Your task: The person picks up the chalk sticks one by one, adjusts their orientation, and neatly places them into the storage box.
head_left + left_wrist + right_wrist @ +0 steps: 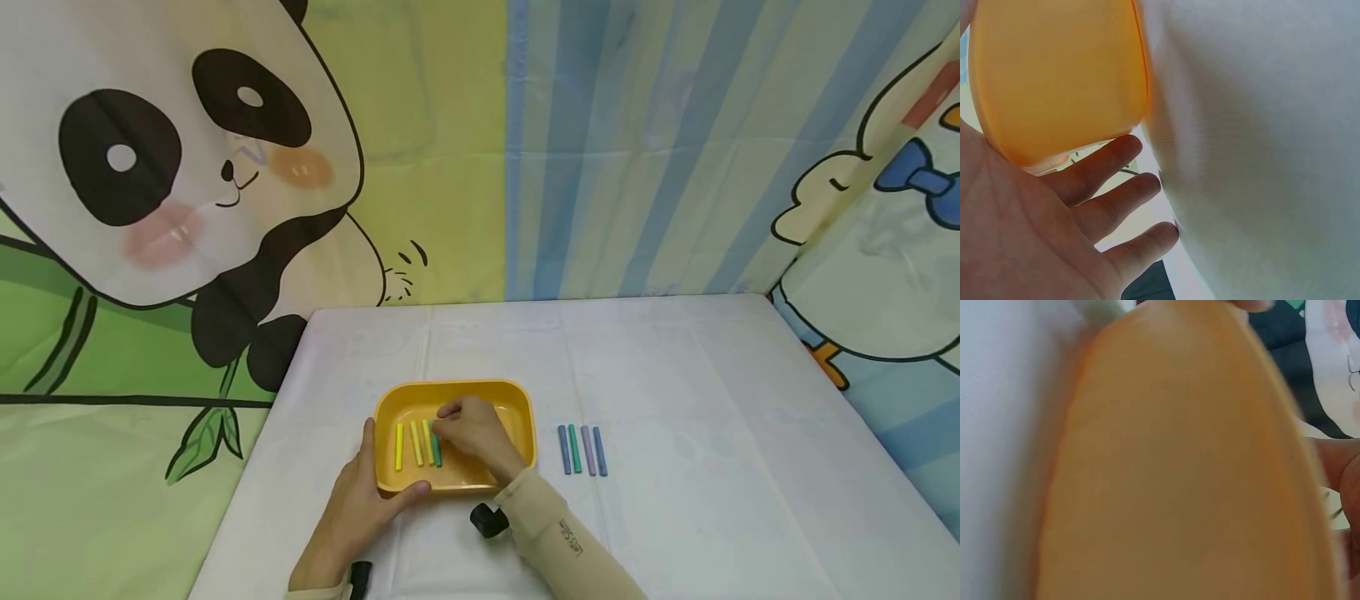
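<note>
A yellow-orange plastic tray stands on the table, its outer wall filling much of both wrist views. My left hand rests at its near left corner, thumb along the front rim and fingers by the left side; in the left wrist view those fingers are nearly straight. Inside the tray, my right hand pinches the top end of a green chalk-like stick. Several yellow sticks lie side by side to its left. The right fingertips are mostly hidden in the right wrist view behind the tray wall.
Right of the tray, several blue, green and purple sticks lie in a row on the white-covered table. A black wrist device sits at the right sleeve. A cartoon-printed curtain hangs behind the table.
</note>
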Available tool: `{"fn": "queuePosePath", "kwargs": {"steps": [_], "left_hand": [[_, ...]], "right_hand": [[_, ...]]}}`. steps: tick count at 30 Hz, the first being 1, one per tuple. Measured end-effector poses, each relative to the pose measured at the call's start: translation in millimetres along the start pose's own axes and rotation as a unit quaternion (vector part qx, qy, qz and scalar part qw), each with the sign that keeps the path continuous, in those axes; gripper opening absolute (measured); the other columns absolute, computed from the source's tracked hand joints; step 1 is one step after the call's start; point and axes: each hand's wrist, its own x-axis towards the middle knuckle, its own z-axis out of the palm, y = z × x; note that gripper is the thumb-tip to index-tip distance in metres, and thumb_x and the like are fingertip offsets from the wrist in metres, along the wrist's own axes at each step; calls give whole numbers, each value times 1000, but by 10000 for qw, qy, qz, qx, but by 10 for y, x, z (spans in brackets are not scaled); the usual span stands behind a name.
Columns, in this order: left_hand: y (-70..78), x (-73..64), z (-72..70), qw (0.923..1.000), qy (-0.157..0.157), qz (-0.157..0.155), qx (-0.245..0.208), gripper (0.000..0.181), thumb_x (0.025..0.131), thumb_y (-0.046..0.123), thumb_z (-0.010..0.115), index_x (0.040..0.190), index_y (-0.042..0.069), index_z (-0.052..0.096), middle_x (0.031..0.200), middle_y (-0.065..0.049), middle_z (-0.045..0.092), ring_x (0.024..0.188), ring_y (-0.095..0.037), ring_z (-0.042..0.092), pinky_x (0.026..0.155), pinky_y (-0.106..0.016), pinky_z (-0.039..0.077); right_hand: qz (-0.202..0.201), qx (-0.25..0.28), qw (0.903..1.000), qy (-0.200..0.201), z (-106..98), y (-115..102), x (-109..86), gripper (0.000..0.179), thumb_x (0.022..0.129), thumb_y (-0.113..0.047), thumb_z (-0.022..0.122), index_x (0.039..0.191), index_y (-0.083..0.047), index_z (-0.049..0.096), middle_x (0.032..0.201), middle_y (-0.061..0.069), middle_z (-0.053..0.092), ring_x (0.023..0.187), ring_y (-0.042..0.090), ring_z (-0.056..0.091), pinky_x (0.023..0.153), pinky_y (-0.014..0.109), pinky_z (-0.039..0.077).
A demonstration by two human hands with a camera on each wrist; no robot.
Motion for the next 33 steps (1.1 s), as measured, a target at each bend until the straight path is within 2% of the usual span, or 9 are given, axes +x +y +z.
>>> {"fn": "queuePosePath", "kwargs": {"steps": [4,8,13,19,26,33], "left_hand": [[-2,0,1,10000,2,16,-8,129,79,69,74,163,17,-9,164,-22,23,144,-43,34,114,-61,32],[3,6,-2,10000,6,26,-15,129,79,69,74,163,18,-10,164,-22,24,144,-43,35,113,-62,32],[0,12,2,10000,40,43,-61,129,79,68,75,163,18,-11,164,-22,23,144,-42,35,113,-62,33],[-15,13,12,9999,98,109,-47,129,79,67,76,163,17,-9,164,-22,24,144,-42,35,113,-61,33],[-11,8,3,9999,78,105,-84,130,79,67,76,163,19,-11,164,-22,23,145,-42,34,112,-62,33],[-11,7,1,9999,58,92,-68,129,79,67,75,163,20,-12,164,-22,23,145,-42,35,113,-61,33]], "right_hand": [[0,157,9999,1,-66,-55,-43,19,87,-16,75,103,-7,71,85,1,69,80,30,71,69,35,59],[-47,58,10000,47,-133,-74,-71,19,88,-19,75,104,-9,71,87,0,69,82,32,71,71,39,59],[-194,-110,9996,166,-230,-69,-81,21,89,-21,75,106,-9,71,90,2,68,83,32,71,68,37,59],[-269,-132,9992,269,-353,-78,-124,29,89,-22,74,112,-6,70,94,3,66,84,30,70,65,30,56],[-498,-167,9981,325,-482,-78,-182,26,90,-21,71,113,-8,71,96,2,68,78,28,71,63,32,55],[-522,-329,9966,541,-608,-80,-241,22,90,-22,69,110,-14,72,95,0,69,69,16,67,62,32,54]]}}
